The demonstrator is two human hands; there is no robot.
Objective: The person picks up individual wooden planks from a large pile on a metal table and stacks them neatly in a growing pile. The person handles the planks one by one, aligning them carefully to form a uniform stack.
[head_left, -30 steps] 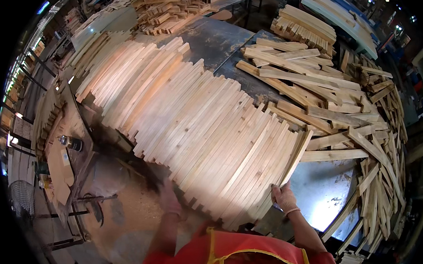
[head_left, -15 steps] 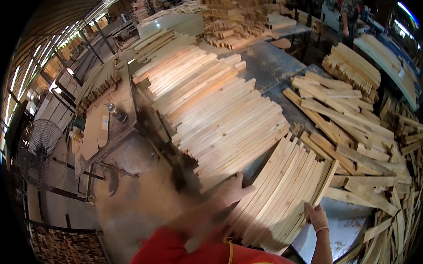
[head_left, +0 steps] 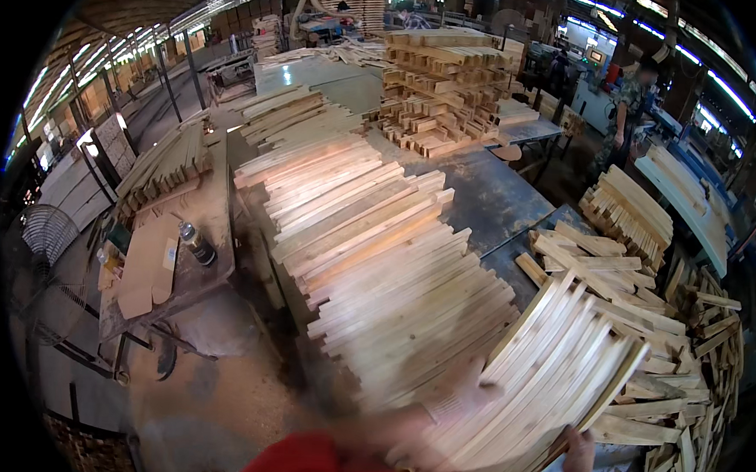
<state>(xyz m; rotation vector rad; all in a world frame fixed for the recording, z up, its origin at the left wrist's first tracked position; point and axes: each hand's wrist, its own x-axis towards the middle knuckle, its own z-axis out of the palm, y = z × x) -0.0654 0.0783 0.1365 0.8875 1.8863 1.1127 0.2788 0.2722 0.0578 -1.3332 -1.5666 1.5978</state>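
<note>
A side-by-side batch of long pale wooden strips [head_left: 542,373] lies between my two hands, its far end seeming raised and covering part of the loose wood behind. On its left edge, my left hand [head_left: 465,396] presses with the thumb over the strips; its other fingers are partly hidden. My right hand [head_left: 578,454] is closed around the right edge near the close end. Left of the batch, a wide row of wooden strips [head_left: 408,314] is laid flat with uneven ends.
Loose offcuts [head_left: 644,387] heap up on the right. Behind stands a tall stack of wood pieces [head_left: 441,94] by a dark metal tabletop [head_left: 504,200]. A side table at left carries a can [head_left: 196,244] and cardboard [head_left: 147,267]. A person [head_left: 628,112] stands far right.
My view has tilted up, showing more of the hall. The batch between my hands now looks lifted and tipped at its far end, with both hands still at its sides.
</note>
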